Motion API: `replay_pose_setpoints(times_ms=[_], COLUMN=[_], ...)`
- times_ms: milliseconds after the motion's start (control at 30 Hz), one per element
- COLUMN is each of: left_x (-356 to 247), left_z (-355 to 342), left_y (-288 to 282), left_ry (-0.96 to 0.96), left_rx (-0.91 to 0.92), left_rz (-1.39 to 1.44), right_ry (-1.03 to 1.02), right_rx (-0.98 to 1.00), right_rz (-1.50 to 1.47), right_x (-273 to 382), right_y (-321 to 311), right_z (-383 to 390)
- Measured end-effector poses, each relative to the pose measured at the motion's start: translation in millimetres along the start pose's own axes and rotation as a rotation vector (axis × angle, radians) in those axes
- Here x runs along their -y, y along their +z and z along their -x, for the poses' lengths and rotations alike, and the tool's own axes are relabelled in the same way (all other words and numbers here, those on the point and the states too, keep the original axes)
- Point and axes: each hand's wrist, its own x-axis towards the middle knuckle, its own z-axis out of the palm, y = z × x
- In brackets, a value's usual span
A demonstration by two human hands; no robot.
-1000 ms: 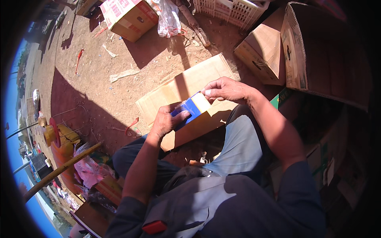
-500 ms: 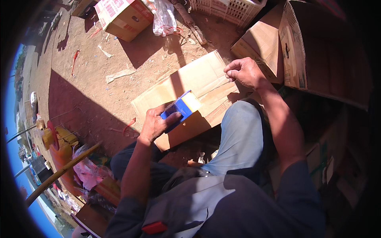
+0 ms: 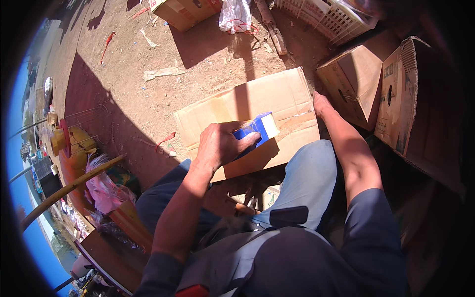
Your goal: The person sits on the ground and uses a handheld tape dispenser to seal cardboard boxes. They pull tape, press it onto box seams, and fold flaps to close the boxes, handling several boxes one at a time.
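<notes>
A flattish brown cardboard box [image 3: 208,111] lies in front of me, above my knees. My left hand [image 3: 220,143] is closed around a blue box-shaped thing [image 3: 257,127] with a pale yellow end, its thumb lying along the near side. This blue thing is over the middle of the cardboard, and its exact kind is unclear. My right hand [image 3: 322,105] is down at the right edge of the cardboard box. Its fingers are mostly hidden, so I cannot tell what they touch.
Two open cardboard cartons, a nearer one [image 3: 396,94] and one behind it [image 3: 354,81], stand on the right. A white plastic crate [image 3: 326,20] and another carton [image 3: 185,12] are farther off. On the left, a wooden pole [image 3: 74,185] slants past a pink plastic bag [image 3: 106,183].
My left hand has moved right over the cardboard with the blue thing. My right hand, earlier raised with fingers pinched above the far right corner, has dropped to the right edge. The view has shifted.
</notes>
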Motion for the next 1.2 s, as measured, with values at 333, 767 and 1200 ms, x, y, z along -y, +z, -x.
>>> replay_pose_setpoints(times_ms=[333,767,1200], left_x=[22.7,265.9,242.1], left_z=[6.1,110.1,26.8], left_y=[-20.3,-120.0,13.8], left_ry=[0.135,-0.398,-0.257], left_rx=[0.088,0.099,-0.033], left_rz=[0.047,-0.211,-0.450], right_ry=[-0.667,-0.724,-0.760], right_rx=[-0.052,-0.060,-0.208], right_rz=[0.249,0.317,0.384], right_x=[177.8,180.3,189.5], right_y=[-37.5,-31.7,3.1], right_z=[97.2,93.3,159.6])
